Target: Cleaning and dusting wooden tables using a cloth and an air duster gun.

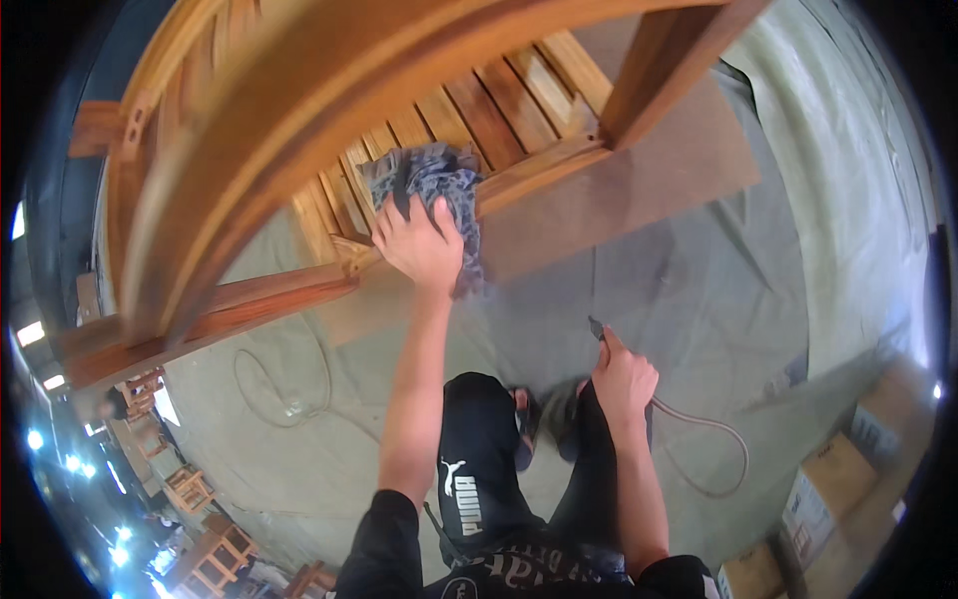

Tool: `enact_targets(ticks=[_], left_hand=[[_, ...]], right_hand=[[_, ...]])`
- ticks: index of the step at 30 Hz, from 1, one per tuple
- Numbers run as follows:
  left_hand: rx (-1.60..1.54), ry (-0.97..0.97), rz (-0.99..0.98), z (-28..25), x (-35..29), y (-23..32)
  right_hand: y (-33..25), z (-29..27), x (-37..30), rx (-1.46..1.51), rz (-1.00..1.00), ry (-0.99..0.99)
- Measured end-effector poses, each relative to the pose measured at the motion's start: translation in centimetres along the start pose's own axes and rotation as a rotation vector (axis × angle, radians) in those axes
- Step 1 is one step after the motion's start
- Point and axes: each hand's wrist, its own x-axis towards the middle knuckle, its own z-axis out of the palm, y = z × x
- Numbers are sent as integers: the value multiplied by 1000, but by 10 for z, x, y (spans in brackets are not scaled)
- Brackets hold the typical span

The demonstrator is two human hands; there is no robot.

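Observation:
A varnished wooden chair (299,110) with a slatted seat and a curved armrest fills the upper left. My left hand (419,240) presses a crumpled grey patterned cloth (439,180) against the seat's near edge, and part of the cloth hangs over it. Lower and to the right, my right hand (626,381) is closed around an air blow gun, with its dark nozzle (597,327) pointing up and away from me. Most of the gun's body is hidden by my fingers. A thin hose (733,434) runs from that hand down to the floor.
Under the chair lies a brown cardboard sheet (689,170). Another length of hose (239,374) loops across the grey floor covering at left. Cardboard boxes (833,479) stand at lower right, and wooden stools (190,489) at lower left. A pale sheet (788,110) drapes along the right.

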Motion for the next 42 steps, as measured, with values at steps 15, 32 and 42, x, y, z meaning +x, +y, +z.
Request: enact_targets(ticks=[15,32,42], left_hand=[[-417,162,-273,40,157,-2],[-569,-785,46,75,125,131],[408,-346,355,50,87,1]], right_hand=[[22,15,33,153,-212,371],[76,11,53,-68,-28,471],[86,30,85,-139,-89,394]])
